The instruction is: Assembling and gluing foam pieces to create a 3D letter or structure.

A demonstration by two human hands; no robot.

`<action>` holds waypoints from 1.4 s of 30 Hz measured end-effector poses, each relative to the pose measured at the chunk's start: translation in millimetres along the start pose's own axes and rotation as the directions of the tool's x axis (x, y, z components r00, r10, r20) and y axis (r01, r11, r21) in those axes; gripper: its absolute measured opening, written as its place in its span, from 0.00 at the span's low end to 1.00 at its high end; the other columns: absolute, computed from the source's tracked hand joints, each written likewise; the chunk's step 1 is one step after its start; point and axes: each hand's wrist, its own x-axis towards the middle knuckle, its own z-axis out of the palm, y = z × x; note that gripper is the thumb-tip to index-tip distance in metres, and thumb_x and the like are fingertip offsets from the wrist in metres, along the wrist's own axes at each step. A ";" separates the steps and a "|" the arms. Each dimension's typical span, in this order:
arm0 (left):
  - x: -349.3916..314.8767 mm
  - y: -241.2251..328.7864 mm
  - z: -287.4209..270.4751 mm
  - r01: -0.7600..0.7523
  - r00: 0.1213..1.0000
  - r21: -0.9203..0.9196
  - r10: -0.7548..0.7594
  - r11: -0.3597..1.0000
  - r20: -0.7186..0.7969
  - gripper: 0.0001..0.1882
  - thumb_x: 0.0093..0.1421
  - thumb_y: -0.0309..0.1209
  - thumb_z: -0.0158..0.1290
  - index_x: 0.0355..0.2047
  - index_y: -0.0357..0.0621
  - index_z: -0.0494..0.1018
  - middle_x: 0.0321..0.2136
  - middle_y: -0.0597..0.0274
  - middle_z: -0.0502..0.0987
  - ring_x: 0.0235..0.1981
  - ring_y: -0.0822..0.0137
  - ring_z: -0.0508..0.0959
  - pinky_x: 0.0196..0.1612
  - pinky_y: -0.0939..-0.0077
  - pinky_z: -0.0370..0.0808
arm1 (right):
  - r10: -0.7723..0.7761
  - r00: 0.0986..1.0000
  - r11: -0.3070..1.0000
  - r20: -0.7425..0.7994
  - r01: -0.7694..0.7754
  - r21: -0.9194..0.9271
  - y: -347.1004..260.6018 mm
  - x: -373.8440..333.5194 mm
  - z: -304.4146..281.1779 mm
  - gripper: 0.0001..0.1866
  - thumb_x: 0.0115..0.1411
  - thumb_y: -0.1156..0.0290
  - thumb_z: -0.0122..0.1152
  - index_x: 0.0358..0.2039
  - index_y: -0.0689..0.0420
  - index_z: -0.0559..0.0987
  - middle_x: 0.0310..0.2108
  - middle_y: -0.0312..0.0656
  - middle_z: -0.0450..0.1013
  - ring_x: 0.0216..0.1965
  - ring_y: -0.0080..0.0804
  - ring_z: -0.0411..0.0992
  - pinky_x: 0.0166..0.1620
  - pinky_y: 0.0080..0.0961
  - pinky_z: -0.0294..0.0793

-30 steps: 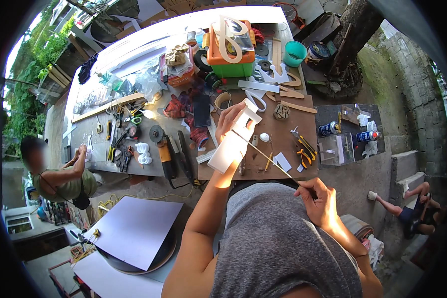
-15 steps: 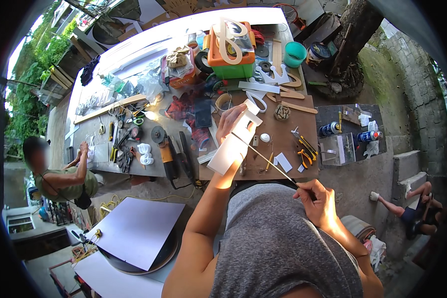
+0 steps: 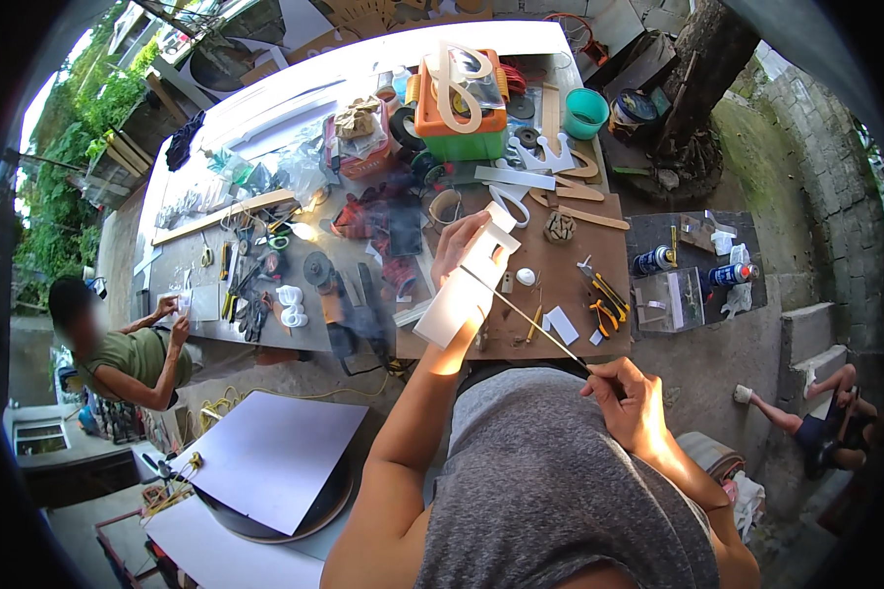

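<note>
My left hand [image 3: 452, 243] is closed around a white cut-out piece [image 3: 452, 310] with notches, held tilted above the brown board at the table's near edge. In my right hand [image 3: 631, 401], in front of my shirt, the fingers pinch the dark end of a thin straight rod [image 3: 538, 325]. The rod slants up to the left, and its far end lies at a notch in the white piece. Whether it is a file, I cannot tell. A small white round cap [image 3: 525, 276], orange-handled pliers [image 3: 607, 312] and white slips [image 3: 560, 326] lie right of the piece.
Tools and bags crowd the table left of me, including an angle grinder [image 3: 322, 280]. An orange and green bin [image 3: 462, 118] stands behind. Spray cans [image 3: 655, 259] sit on a low stand at right. One person [image 3: 133, 363] works at left; another sits at right.
A pale haze now hangs over the grinder. The person at left has raised their hands with a small white thing. My hands, the white piece and the rod have barely moved.
</note>
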 end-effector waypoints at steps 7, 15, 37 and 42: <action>-1.5 -0.9 -2.1 -0.022 1.000 0.039 0.021 0.999 0.011 0.25 0.51 0.24 0.64 0.51 0.46 0.75 0.50 0.61 0.78 0.47 0.57 0.79 0.48 0.66 0.79 | -0.003 1.000 1.000 -0.001 0.003 0.003 -2.5 0.1 -1.6 0.05 0.65 0.78 0.60 0.41 0.61 0.78 0.27 0.39 0.80 0.25 0.17 0.75 0.30 0.18 0.74; -3.3 1.4 -3.9 0.079 0.996 -0.075 -0.074 0.994 0.058 0.25 0.54 0.20 0.62 0.54 0.41 0.73 0.52 0.56 0.76 0.50 0.58 0.76 0.53 0.68 0.74 | -0.008 1.000 1.000 0.017 0.009 -0.008 -5.9 0.2 -3.9 0.06 0.65 0.78 0.60 0.42 0.61 0.77 0.27 0.40 0.80 0.26 0.19 0.76 0.32 0.19 0.76; -6.9 -6.5 0.9 0.003 1.000 -0.032 -0.003 0.999 0.002 0.28 0.50 0.21 0.65 0.53 0.45 0.73 0.49 0.58 0.78 0.48 0.56 0.79 0.49 0.67 0.78 | 0.014 1.000 1.000 -0.002 -0.014 0.012 -0.6 0.4 -0.2 0.04 0.65 0.77 0.61 0.40 0.61 0.77 0.26 0.39 0.81 0.26 0.17 0.77 0.31 0.19 0.75; -9.3 -11.1 5.2 0.003 0.999 -0.063 -0.005 0.998 -0.040 0.27 0.50 0.20 0.65 0.52 0.44 0.74 0.49 0.57 0.78 0.47 0.56 0.79 0.49 0.67 0.78 | 0.032 0.999 0.999 0.000 -0.032 0.009 0.2 1.7 -0.1 0.04 0.64 0.78 0.61 0.38 0.62 0.77 0.26 0.40 0.81 0.26 0.19 0.77 0.31 0.19 0.75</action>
